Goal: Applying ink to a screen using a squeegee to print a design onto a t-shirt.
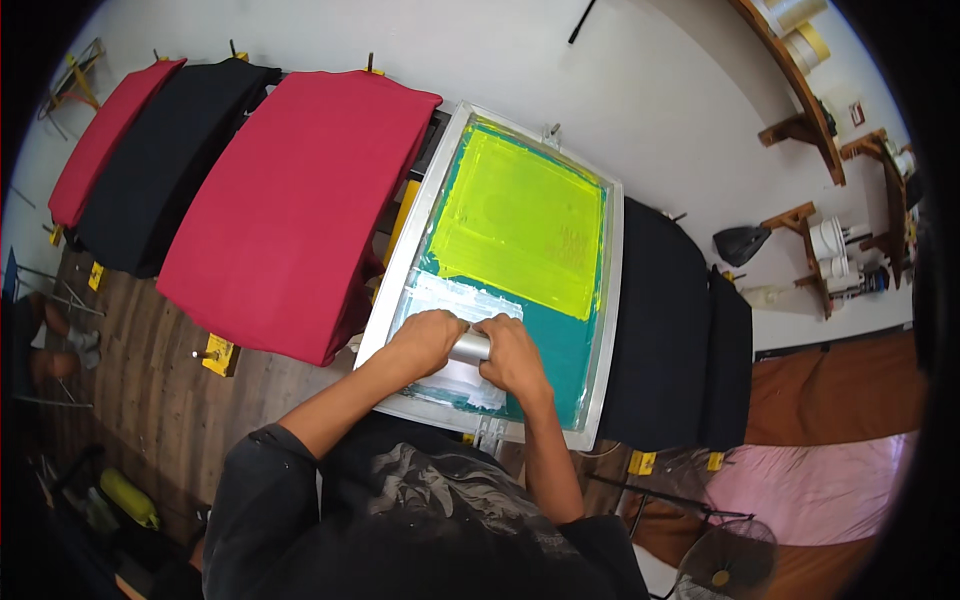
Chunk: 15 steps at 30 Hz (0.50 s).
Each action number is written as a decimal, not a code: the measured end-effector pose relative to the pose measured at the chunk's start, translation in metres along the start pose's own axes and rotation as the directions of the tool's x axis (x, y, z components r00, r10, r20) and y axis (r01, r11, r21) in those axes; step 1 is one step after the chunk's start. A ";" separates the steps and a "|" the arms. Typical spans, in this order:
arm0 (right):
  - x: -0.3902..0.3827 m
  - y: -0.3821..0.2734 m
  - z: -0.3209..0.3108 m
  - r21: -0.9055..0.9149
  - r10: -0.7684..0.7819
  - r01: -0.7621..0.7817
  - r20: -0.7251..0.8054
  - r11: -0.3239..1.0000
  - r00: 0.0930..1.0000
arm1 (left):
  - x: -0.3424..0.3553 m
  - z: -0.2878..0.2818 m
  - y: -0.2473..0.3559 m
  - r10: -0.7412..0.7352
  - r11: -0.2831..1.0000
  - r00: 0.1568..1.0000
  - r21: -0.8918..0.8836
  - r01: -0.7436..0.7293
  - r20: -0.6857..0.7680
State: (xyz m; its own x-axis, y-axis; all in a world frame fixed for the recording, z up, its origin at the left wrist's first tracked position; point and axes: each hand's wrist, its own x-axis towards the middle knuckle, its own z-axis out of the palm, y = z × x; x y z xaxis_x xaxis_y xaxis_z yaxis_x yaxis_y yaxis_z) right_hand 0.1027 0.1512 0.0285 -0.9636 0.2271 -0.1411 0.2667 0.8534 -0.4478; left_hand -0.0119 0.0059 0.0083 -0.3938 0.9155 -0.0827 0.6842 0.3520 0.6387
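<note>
An aluminum-framed printing screen [608, 255] lies over a platen in front of me, its upper mesh coated in bright yellow-green ink [515, 210] over teal, with white ink [430, 295] on the lower part. My left hand [428, 340] grips the left end of a silver squeegee [470, 346] on that lower part. My right hand [508, 355] holds the same squeegee toward its right end, fingers curled over it. Both forearms come up from the lower edge.
Red-covered [280, 200] and black-covered platens [160, 170] line up to the left, more black ones [660, 330] to the right. Wooden shelves [805, 225] hold tubs on the wall. A standing fan [725, 560] is at lower right. A seated person's leg [50, 360] shows at far left.
</note>
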 end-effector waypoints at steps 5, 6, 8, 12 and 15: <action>-0.040 -0.013 0.011 0.080 -0.029 0.030 -0.012 0.996 1.000 | -0.041 0.007 0.016 -0.040 0.999 0.990 -0.013 0.042 0.133; -0.048 -0.020 0.011 0.100 0.008 -0.010 0.020 0.995 1.000 | -0.052 0.010 0.019 0.004 0.998 0.998 -0.062 0.000 0.063; -0.062 -0.034 0.007 0.091 0.069 -0.077 0.087 0.993 0.994 | -0.062 0.005 0.023 0.020 0.996 0.996 -0.084 -0.013 0.088; -0.057 -0.033 -0.001 0.042 0.120 -0.128 0.165 0.991 0.979 | -0.048 -0.016 0.030 -0.008 0.999 0.964 -0.038 0.018 0.265; -0.035 -0.029 -0.016 -0.017 0.107 -0.106 0.103 0.994 0.989 | -0.030 -0.024 0.034 -0.031 0.998 0.991 -0.041 0.037 0.133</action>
State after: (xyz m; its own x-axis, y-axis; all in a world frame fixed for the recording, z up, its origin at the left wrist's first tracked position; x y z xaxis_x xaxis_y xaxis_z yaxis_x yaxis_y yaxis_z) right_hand 0.1287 0.1264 0.0604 -0.9223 0.2680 -0.2785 0.3673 0.8321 -0.4155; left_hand 0.0087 -0.0147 0.0508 -0.3295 0.9220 -0.2033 0.6433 0.3768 0.6664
